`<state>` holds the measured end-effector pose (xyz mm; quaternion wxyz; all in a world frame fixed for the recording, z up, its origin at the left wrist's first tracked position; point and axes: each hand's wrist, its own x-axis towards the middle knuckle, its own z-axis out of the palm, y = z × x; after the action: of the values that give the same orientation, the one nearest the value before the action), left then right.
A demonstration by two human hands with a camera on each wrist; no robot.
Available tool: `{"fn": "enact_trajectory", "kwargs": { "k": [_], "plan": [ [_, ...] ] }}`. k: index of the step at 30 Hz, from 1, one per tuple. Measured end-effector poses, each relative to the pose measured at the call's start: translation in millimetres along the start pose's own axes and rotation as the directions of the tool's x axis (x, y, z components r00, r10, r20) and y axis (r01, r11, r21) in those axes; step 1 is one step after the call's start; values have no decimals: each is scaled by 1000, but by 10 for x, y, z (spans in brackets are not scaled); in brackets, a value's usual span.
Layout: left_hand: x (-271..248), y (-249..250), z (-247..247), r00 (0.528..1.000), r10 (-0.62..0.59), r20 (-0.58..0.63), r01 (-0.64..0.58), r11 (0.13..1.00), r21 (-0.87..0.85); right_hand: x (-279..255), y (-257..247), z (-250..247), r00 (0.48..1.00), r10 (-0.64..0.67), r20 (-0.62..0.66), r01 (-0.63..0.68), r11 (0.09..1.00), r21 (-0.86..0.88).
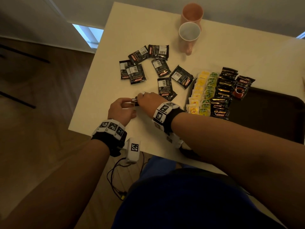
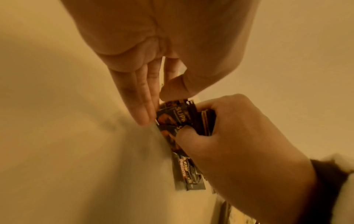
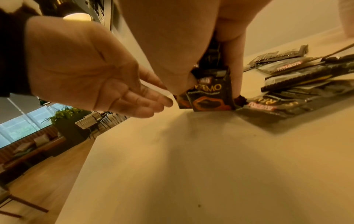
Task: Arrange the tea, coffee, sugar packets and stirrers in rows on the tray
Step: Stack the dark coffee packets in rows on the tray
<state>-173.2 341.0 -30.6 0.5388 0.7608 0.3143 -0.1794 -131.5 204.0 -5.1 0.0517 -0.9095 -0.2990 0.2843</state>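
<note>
My right hand [image 1: 143,97] grips a small stack of black coffee packets [image 1: 135,101] that stands on edge on the cream table [image 1: 102,90]. In the right wrist view the thumb and fingers of the right hand [image 3: 210,78] clamp the stack [image 3: 212,97] from both sides. My left hand [image 1: 132,104] has straight fingers [image 2: 142,112] lying against the stack's side [image 2: 172,118]. On the dark tray [image 1: 272,113] at the right lie rows of yellow tea bags [image 1: 197,91], green tea bags [image 1: 209,90] and black coffee packets [image 1: 222,95].
Several loose black coffee packets [image 1: 137,74] lie face down across the table's middle. One more packet [image 1: 242,87] rests at the top of the tray. A pink mug [image 1: 192,13] and a second cup [image 1: 189,33] stand at the far edge. The table's left edge is close to my left hand.
</note>
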Motion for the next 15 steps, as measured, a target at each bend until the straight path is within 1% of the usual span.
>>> {"fn": "enact_trajectory", "kwargs": {
  "k": [4,6,7,8,10,11,12,14,15],
  "plan": [
    [-44,183,31,989,-148,-11,145,981,-126,-40,24,-11,993,83,-84,-73,990,125],
    [-84,294,17,969,-238,62,246,948,-204,-59,40,-52,981,91,-169,-63,985,163],
    [-116,367,9,961,-248,119,271,931,-245,-77,47,-78,972,81,-222,-44,984,170],
    [-159,452,4,953,-231,194,281,913,-296,-108,49,-106,959,63,-277,-13,984,179],
    [-221,632,3,918,-159,363,310,857,-410,-197,53,-130,919,9,-395,73,978,194],
    [-242,731,11,903,-129,409,321,836,-445,-247,60,-125,895,-10,-447,108,975,194],
    [-257,828,22,895,-106,433,312,844,-437,-314,73,-118,873,-13,-487,128,970,204],
    [-284,992,69,903,-77,422,232,915,-330,-461,140,-109,832,8,-555,154,957,244],
    [-318,1054,99,907,-54,417,198,930,-310,-541,190,-109,813,9,-582,174,950,258]
  ]
}}
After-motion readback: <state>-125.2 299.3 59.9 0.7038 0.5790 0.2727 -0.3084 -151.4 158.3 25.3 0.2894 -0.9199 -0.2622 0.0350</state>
